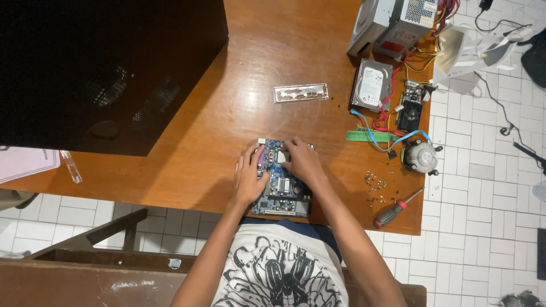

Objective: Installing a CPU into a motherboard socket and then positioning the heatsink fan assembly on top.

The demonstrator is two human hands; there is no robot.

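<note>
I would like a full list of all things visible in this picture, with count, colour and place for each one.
motherboard: one, blue, near edge of table, under both hands
table: one, brown wood, centre
computer case: one, black, table's left part
metal port plate: one, silver, above the motherboard
hard drive: one, silver, right part of table
power supply: one, grey, top right corner
memory stick: one, green, right of the motherboard
small card: one, dark, beside the hard drive
cooler fan: one, silver, right edge
screws: several, silver, left of the screwdriver
screwdriver: one, red and black handle, right near corner
left hand: one, on the motherboard's left side
right hand: one, on the motherboard's upper part
</note>
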